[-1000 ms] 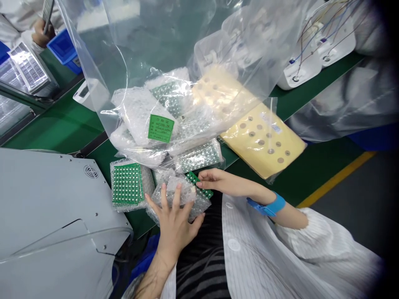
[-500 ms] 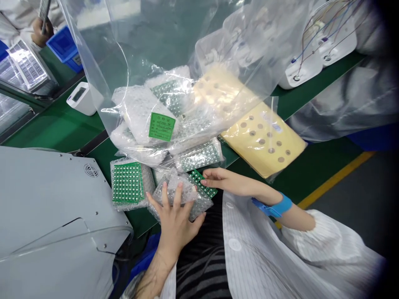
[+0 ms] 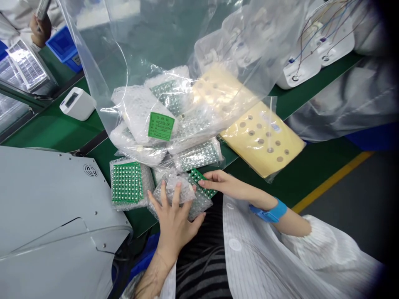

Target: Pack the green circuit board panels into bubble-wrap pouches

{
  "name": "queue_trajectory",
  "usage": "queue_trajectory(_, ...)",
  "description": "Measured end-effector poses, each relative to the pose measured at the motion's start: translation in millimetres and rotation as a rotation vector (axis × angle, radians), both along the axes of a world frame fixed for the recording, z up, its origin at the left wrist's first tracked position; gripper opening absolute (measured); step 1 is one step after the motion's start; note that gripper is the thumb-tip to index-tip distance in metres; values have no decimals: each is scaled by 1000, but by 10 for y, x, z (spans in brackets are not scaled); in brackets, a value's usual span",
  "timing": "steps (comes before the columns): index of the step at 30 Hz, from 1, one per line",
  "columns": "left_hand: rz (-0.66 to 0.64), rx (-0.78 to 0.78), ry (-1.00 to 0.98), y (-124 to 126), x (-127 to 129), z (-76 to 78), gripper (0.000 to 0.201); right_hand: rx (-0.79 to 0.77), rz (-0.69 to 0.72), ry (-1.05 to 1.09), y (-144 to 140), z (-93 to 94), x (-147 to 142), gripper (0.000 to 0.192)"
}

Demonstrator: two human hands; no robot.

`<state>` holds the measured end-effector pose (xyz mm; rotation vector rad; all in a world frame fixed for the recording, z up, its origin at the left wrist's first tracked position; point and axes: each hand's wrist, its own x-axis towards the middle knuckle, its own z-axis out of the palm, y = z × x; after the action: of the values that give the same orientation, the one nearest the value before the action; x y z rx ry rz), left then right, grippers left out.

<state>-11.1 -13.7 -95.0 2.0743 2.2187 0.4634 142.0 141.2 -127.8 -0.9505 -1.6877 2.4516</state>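
Bubble wrap [image 3: 201, 204] half-hides green board [image 3: 197, 177]; right fingers [image 3: 215, 174] pinch it, left fingers [image 3: 176, 196] spread.

I see a blue bin [image 3: 66, 50] in the frame's upper left, a small white device [image 3: 79, 104] below it. A grey machine [image 3: 52, 199] fills my lower left.

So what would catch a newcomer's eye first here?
Probably the big clear plastic bag across the top middle, with a bright green label near its lower edge. Just below, the left hand rests on a bubble-wrapped packet, and the right hand touches a green circuit board.
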Motion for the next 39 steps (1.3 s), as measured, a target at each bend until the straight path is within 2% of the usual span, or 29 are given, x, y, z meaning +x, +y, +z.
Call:
queue_trajectory(4, -3, -16, -12, -18, -3, 19, 63, -44, -6, -7, 13, -21, 13, 52)
queue_trajectory(9, -5, 2, -20, -50, -11, 7, 56, -87, -25, -19, 33, -17, 10, 50)
queue_trajectory(16, -30, 7, -32, -53, -39, 26, 55, -126, -38, -34, 59, 73, -2, 50)
queue_trajectory(19, -66, 72, -151, -138, -87, 45, 45, -104, -61, -44, 66, 114, 20, 49)
queue_trajectory(21, 22, 250, -319, -275, -127, 22, 26, -74, -93, -54, 65, 134, 38, 49)
queue_trajectory(22, 166, 366, -402, -360, -145, -1, 18, -61, -106, -57, 62, 142, 45, 48)
queue_trajectory(23, 391, 474, -503, -447, -160, -30, 9, -53, -114, -58, 59, 147, 49, 47)
queue_trajectory(24, 610, 489, -626, -527, -171, -61, 6, -50, -116, -58, 55, 148, 49, 46)
queue_trajectory(26, 815, 405, -753, -645, -181, -117, 8, -52, -110, -55, 47, 139, 39, 46)
queue_trajectory(29, 848, 159, -911, -678, -170, -156, 23, -55, -96, -53, 30, 104, 7, 47)
queue_trajectory(31, 851, 64, -1005, -631, -156, -157, 36, -48, -89, -53, 14, 86, -13, 48)
queue_trajectory(39, 915, 77, -1157, -520, -149, -160, 48, -62, -72, -54, 1, 96, 22, 49)
